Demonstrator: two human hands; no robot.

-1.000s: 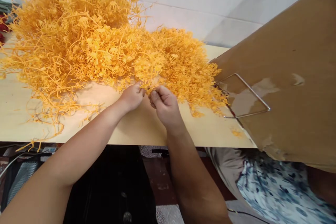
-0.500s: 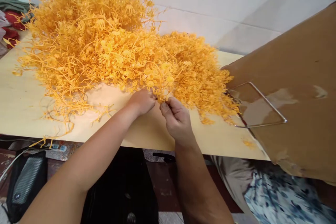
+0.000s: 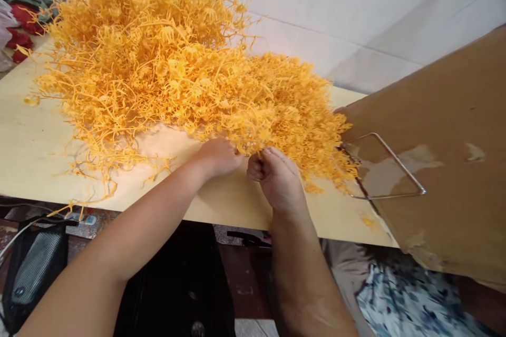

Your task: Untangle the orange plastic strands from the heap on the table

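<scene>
A large heap of orange-yellow plastic flower sprigs [image 3: 146,73], thin-stemmed and tangled, lies across the table. At its front edge, my right hand [image 3: 280,176] is closed with fingers curled, pinching the lower end of a sprig [image 3: 253,129] whose blossoms merge with the heap. Close on its left is my left hand [image 3: 221,157], closed, with its back toward me. Its fingertips are mostly hidden, so what they hold cannot be made out. A small gap separates the two hands.
A pale yellow tabletop [image 3: 233,205] carries the heap. At right stands a brown cardboard box [image 3: 446,116] with a bent metal wire frame [image 3: 401,160] against it. Behind is a white tiled wall [image 3: 316,16]. Red and green cloth-like items [image 3: 23,18] lie far left; a black mesh bag [image 3: 37,263] is below.
My right hand has turned at the wrist and shifted slightly right, so its curled fingers now show. My left hand has moved a little right. The view has tilted slightly.
</scene>
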